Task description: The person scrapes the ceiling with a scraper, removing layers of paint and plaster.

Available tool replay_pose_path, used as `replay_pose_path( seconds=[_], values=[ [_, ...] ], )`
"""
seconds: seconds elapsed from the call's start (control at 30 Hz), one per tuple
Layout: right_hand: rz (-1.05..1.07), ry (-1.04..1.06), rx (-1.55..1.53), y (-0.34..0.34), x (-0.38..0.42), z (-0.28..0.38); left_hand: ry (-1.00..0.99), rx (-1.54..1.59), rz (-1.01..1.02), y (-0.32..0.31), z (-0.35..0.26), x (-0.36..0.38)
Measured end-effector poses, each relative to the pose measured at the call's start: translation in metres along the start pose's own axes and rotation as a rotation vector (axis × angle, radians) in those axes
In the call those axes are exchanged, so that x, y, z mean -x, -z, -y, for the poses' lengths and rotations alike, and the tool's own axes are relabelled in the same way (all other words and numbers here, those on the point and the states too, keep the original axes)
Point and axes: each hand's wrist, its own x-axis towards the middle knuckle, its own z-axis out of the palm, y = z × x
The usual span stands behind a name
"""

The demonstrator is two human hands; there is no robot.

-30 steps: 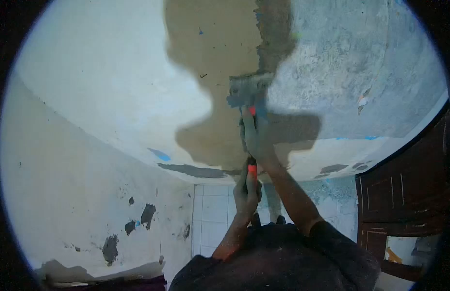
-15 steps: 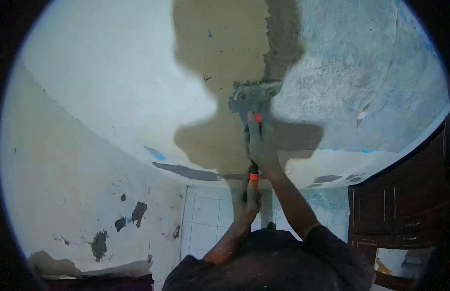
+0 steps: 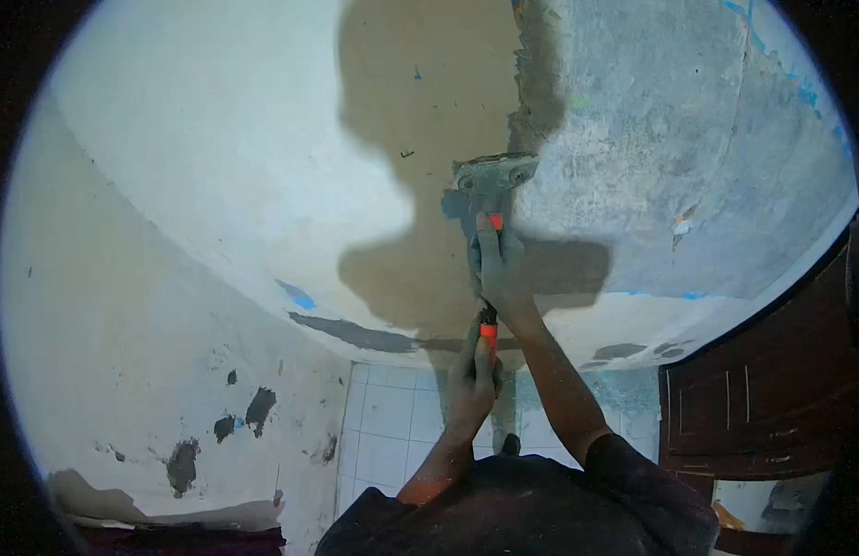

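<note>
Both my hands hold one scraper with an orange and black handle up against the ceiling. My right hand grips the upper part of the handle, just below the wide metal blade. My left hand is closed around the lower end of the handle. The blade is smeared with grey mortar and lies at the edge between smooth white plaster and a rough grey plaster patch. A dark shadow of my head and arms falls on the ceiling around the blade.
A white wall with dark chipped spots stands at the left. White wall tiles show below my arms. A dark wooden door or cabinet is at the right. Grey patches mark the ceiling's lower edge.
The blade has slid a little up and to the right along the edge of the grey patch. Both hands stayed on the handle and followed it.
</note>
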Motion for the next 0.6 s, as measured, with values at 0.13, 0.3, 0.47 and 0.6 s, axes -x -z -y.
replay_pose_path(
  seconds=[0.13, 0.3, 0.47, 0.6],
  values=[
    [-0.077, 0.212, 0.131, -0.004, -0.007, -0.007, -0.091, 0.019, -0.051, -0.004, -0.001, -0.005],
    [0.057, 0.129, 0.031, -0.025, -0.031, 0.074, -0.219, 0.125, -0.100, -0.007, -0.073, -0.031],
    [0.001, 0.106, 0.118, -0.018, -0.013, 0.036, -0.165, 0.061, -0.080, 0.001, -0.028, -0.015],
    [0.008, 0.061, 0.069, 0.004, 0.000, -0.039, -0.098, 0.115, -0.073, 0.000, 0.015, 0.007]
  ],
)
